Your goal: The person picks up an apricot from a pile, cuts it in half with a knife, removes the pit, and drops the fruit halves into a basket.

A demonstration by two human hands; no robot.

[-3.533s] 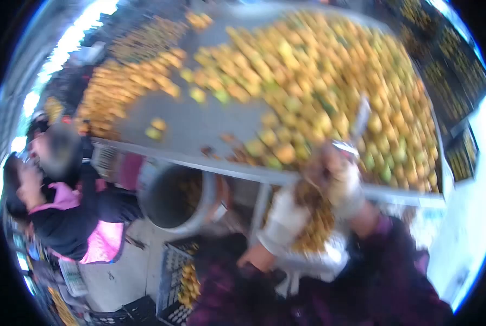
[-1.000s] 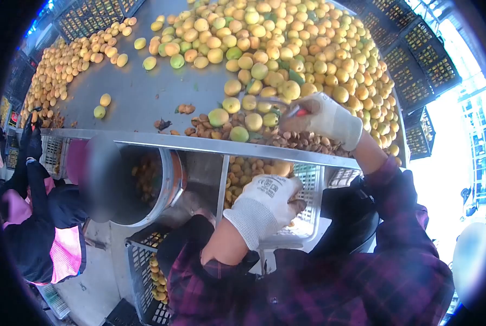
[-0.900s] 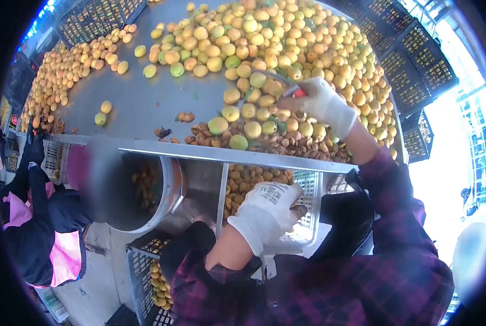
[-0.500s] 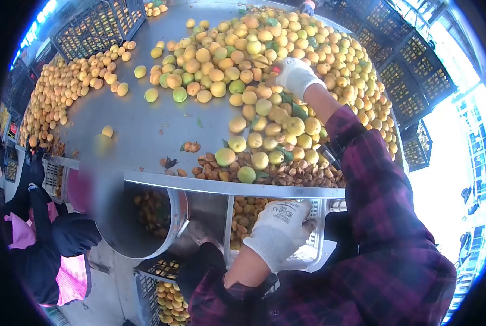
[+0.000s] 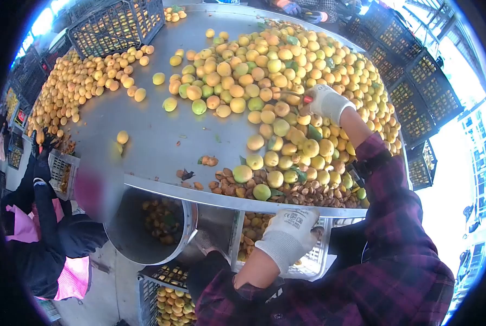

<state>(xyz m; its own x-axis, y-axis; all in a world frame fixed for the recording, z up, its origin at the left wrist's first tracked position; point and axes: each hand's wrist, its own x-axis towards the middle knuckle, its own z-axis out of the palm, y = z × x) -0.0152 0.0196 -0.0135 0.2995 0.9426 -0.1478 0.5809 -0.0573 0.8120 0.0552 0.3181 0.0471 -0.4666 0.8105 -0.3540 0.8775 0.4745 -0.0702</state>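
Observation:
My right hand, in a white glove, is closed around a red-handled tool over the big heap of yellow-orange fruit. A thin part of the tool seems to point left across the fruit. Lower down, my left hand, also gloved in white, is closed at the table's near edge, above a white crate. Something brownish shows at its fingers, too small to make out. Brown pits and several fruits lie just beyond that edge.
A round metal bucket with fruit pieces inside stands below the metal table. Dark crates flank the table; another fruit pile is at left. A co-worker's arm is at left, with other people's gloved hands at the far edge.
The whole view has shifted, with the table appearing lower and further right. My right hand appears slightly nearer the heap's near side. My left hand stays by the table's edge.

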